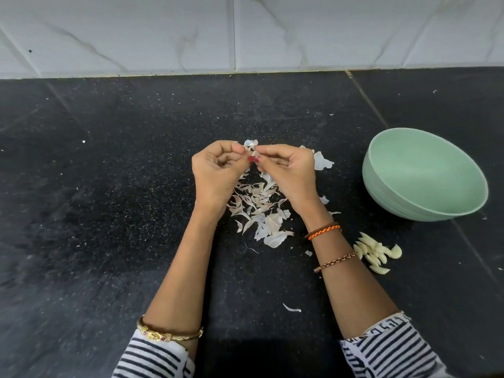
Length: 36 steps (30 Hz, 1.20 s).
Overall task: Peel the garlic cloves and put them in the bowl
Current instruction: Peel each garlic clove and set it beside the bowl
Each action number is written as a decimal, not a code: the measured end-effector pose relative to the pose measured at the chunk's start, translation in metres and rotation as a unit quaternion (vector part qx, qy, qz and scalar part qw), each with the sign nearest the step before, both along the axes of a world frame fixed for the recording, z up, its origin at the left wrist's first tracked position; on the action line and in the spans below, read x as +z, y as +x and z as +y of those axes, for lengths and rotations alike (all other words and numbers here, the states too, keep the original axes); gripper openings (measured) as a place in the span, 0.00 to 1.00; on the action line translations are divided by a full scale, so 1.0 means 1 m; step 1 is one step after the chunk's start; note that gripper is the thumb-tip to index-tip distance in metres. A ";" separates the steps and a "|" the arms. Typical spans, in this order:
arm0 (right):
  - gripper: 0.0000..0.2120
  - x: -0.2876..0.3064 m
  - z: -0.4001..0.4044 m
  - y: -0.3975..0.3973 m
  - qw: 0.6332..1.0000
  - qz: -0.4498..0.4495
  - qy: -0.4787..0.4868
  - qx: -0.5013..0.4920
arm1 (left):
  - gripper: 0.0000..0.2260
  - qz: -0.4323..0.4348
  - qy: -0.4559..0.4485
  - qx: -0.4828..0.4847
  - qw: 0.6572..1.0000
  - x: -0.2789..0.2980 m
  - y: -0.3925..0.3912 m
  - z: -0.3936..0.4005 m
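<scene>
My left hand (218, 170) and my right hand (289, 173) meet above the middle of the black counter, and both pinch one small garlic clove (253, 151) between thumb and fingertips. Papery skin sticks out of the top of the clove. A heap of loose garlic skins (259, 208) lies on the counter under and just behind my hands. Several peeled cloves (377, 253) lie in a small pile to the right of my right wrist. The pale green bowl (381, 186) stands at the right, and the part of its inside that I see holds nothing.
The black speckled counter (109, 186) runs back to a white marble-patterned tiled wall (245, 36). Stray bits of skin (291, 309) lie near my forearms. Both sleeves are black-and-white striped, and I wear bangles on both wrists.
</scene>
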State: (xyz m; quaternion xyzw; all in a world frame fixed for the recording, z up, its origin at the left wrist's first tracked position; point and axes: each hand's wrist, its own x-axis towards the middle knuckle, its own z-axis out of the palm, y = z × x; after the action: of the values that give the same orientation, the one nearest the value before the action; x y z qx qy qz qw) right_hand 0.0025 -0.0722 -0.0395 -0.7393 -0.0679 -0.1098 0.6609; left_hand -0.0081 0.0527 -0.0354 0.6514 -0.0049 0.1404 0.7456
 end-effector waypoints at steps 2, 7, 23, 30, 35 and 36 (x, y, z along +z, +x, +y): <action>0.11 -0.001 -0.001 0.001 1.000 -0.019 -0.018 -0.005 | 0.13 -0.008 0.023 -0.009 1.000 0.000 0.000 0.001; 0.11 -0.001 -0.001 0.000 0.998 -0.042 -0.043 0.005 | 0.15 -0.012 0.027 0.004 1.000 -0.001 0.000 0.002; 0.10 0.001 -0.005 0.001 0.999 -0.019 -0.028 -0.031 | 0.11 0.016 0.052 0.042 0.998 0.002 -0.002 -0.004; 0.09 -0.011 -0.002 0.005 0.982 -0.108 -0.145 -0.061 | 0.09 0.008 0.114 0.043 0.992 -0.004 0.000 -0.006; 0.08 -0.012 0.001 0.005 0.974 -0.140 -0.159 -0.079 | 0.12 0.017 0.103 0.037 0.994 -0.003 -0.001 -0.005; 0.08 -0.012 0.001 0.005 0.972 -0.148 -0.163 -0.082 | 0.12 0.017 0.102 0.041 0.994 -0.003 -0.001 -0.006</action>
State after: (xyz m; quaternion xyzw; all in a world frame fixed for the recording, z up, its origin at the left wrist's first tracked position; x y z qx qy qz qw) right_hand 0.0078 -0.0714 -0.0516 -0.8157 -0.1208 -0.2595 0.5026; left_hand -0.0090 0.0471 -0.0382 0.7262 0.0196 0.1585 0.6687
